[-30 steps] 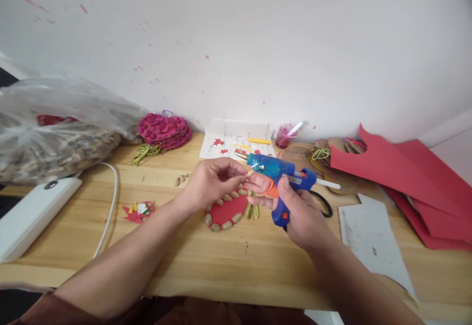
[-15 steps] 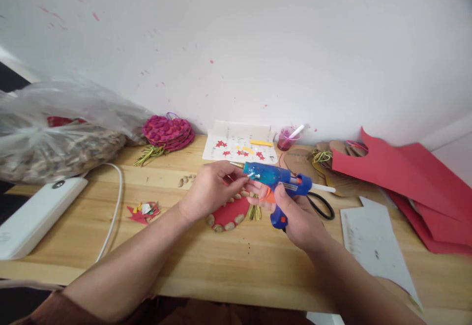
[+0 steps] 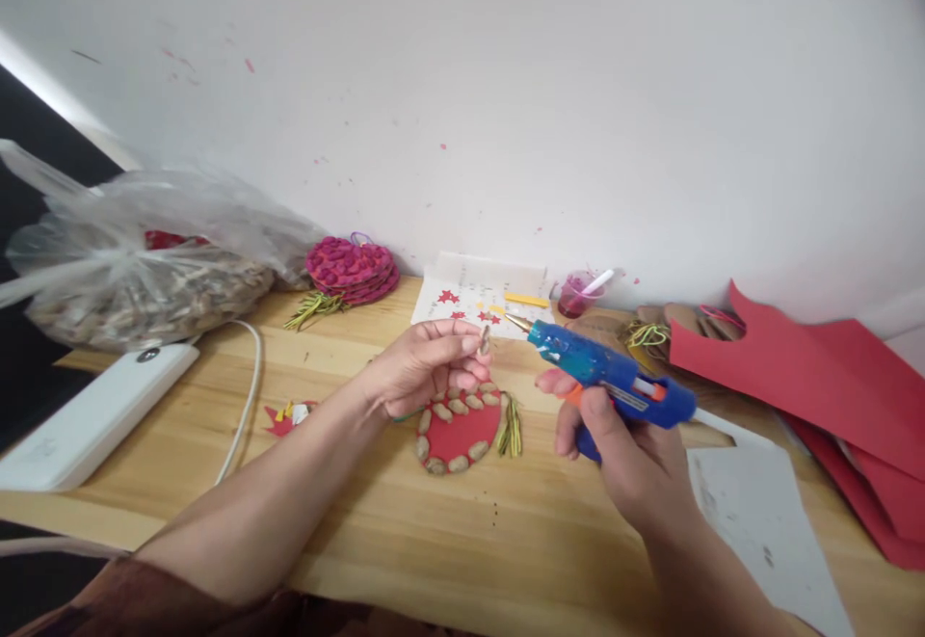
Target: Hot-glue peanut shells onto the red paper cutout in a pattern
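Between thumb and fingertips, my left hand [image 3: 426, 364] pinches a small tan shell-like piece [image 3: 485, 340] upright above the table. My right hand [image 3: 621, 439] is wrapped round a blue glue gun [image 3: 599, 367], whose brass nozzle points up and left, a short way from the piece. Below my left hand lies a red disc [image 3: 457, 435] on the wood, with similar tan pieces around its edge and in a row across its upper part. A green and yellow string tassel [image 3: 510, 425] sits at its right side.
At the left are a plastic bag of tan pieces [image 3: 151, 290], a white power bank [image 3: 93, 415] and its cable. Behind are pink round crafts [image 3: 352, 269], a paper with red stars [image 3: 434, 305] and a cup [image 3: 574, 298]. Red sheets [image 3: 809, 367] lie right.
My hands have moved apart. The glue gun has shifted right, its nozzle now away from my left fingers, and the tan piece and more of the disc have come into view.
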Action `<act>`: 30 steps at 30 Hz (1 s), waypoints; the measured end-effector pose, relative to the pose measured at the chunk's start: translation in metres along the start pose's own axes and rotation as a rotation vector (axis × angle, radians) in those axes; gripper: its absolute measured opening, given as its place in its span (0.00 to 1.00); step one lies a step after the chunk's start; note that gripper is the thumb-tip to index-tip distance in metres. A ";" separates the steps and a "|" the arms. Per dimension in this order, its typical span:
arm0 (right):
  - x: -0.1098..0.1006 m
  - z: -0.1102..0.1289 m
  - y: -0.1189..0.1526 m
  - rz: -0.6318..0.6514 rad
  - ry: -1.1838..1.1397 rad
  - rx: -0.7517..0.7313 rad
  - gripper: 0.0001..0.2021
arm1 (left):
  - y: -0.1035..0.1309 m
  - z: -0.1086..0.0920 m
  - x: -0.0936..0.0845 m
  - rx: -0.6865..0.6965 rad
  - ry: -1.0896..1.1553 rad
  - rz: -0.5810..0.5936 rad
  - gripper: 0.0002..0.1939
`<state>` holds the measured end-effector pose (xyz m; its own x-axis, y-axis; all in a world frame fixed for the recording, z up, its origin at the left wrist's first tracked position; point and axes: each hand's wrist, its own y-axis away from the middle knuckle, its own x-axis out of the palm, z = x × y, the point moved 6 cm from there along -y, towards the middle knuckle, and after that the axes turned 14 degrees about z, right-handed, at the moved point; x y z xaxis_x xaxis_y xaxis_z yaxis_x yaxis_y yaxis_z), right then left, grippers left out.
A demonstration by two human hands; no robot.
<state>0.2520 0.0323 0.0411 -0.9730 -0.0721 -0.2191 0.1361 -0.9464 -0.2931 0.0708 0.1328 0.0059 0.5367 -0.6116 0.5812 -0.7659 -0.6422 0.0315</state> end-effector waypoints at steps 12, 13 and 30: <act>0.007 0.014 -0.002 0.074 0.227 -0.051 0.12 | 0.001 -0.005 -0.004 0.010 -0.024 0.020 0.18; 0.007 0.014 -0.001 0.079 0.236 -0.049 0.12 | 0.001 -0.005 -0.004 0.010 -0.024 0.019 0.18; 0.007 0.013 -0.003 0.076 0.285 -0.015 0.15 | 0.000 -0.002 -0.007 -0.001 -0.018 0.025 0.15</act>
<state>0.2422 0.0302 0.0521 -0.8685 -0.0489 -0.4932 0.2114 -0.9366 -0.2793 0.0661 0.1379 0.0036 0.5238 -0.6356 0.5671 -0.7793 -0.6263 0.0177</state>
